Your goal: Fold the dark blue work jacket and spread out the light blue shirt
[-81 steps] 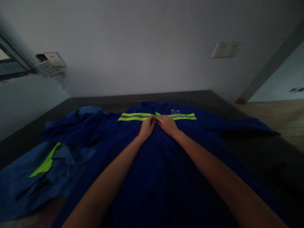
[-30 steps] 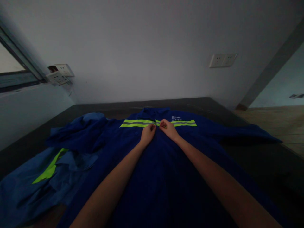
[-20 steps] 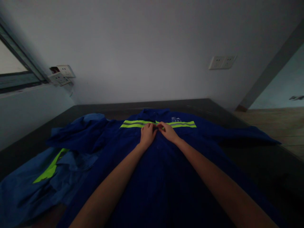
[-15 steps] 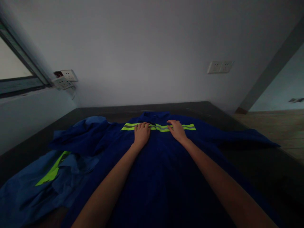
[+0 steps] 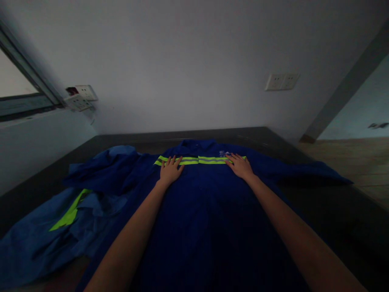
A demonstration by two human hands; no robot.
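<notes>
A dark blue work jacket (image 5: pixel 194 194) lies spread on a dark table, its collar toward the wall and a yellow-green and grey reflective stripe (image 5: pixel 209 160) across the chest. My left hand (image 5: pixel 170 170) rests flat on the left part of the stripe, fingers spread. On the right part, my right hand (image 5: pixel 240 165) lies with fingers stretched out, just below a small pale printed logo (image 5: pixel 224 153). Neither hand grips the cloth. One sleeve (image 5: pixel 310 172) reaches out to the right; the left sleeve lies bunched over other clothing. The jacket's lower part is very dark.
Crumpled lighter blue clothing (image 5: pixel 39 239) with a yellow-green strip (image 5: pixel 69 214) lies on the left of the table (image 5: pixel 237 134). A white wall with a double socket (image 5: pixel 282 82) stands behind. More sockets (image 5: pixel 80 97) and a window (image 5: pixel 21 77) are at the left.
My hands have moved apart along the stripe, the left one to the left and the right one to the right. The printed logo and the stripe's middle now show.
</notes>
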